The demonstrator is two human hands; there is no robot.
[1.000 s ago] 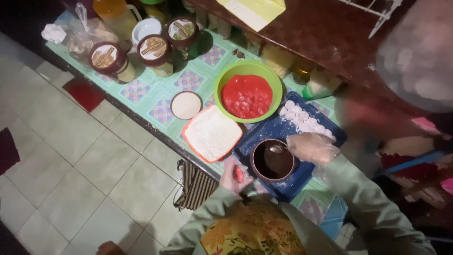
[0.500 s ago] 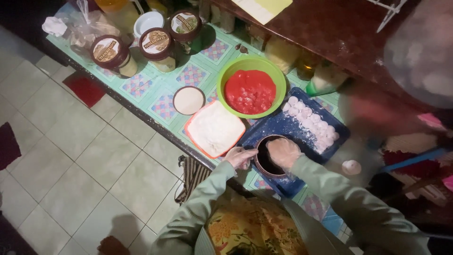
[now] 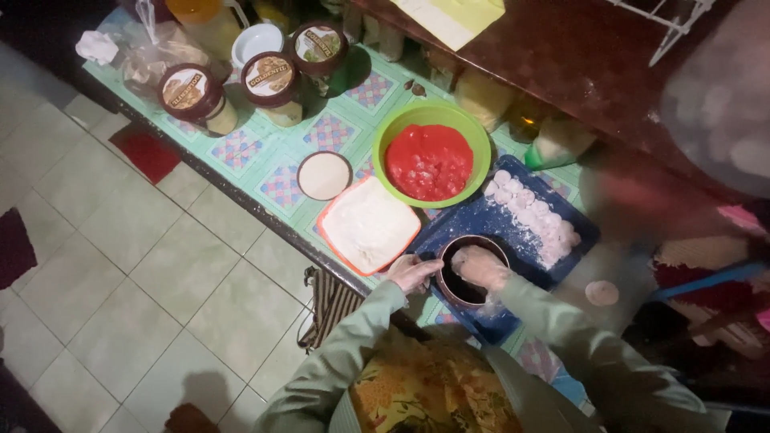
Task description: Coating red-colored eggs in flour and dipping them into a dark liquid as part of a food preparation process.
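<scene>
My left hand [image 3: 412, 273] grips the rim of a small dark round bowl [image 3: 459, 285] that stands on a blue tray [image 3: 481, 221]. Inside the bowl, pressing down, is my right hand [image 3: 478, 267], covered by a thin flour-dusted glove. Several small white dough rounds [image 3: 533, 215] lie in rows on the tray's far side. A green bowl of red filling [image 3: 431, 160] sits just beyond the tray. Left of the tray is an orange-rimmed square tray of white flour [image 3: 368, 225].
A small round white-filled dish [image 3: 324, 175] sits on the patterned green table cloth [image 3: 277, 144]. Three brown-lidded jars [image 3: 271, 80] and a white cup [image 3: 262, 40] stand at the back left. A striped cloth [image 3: 330, 306] hangs off the table edge. Tiled floor [image 3: 144, 265] lies to the left.
My left hand moved from below the tray up to the dark bowl's rim. My right hand came down from above the bowl into it.
</scene>
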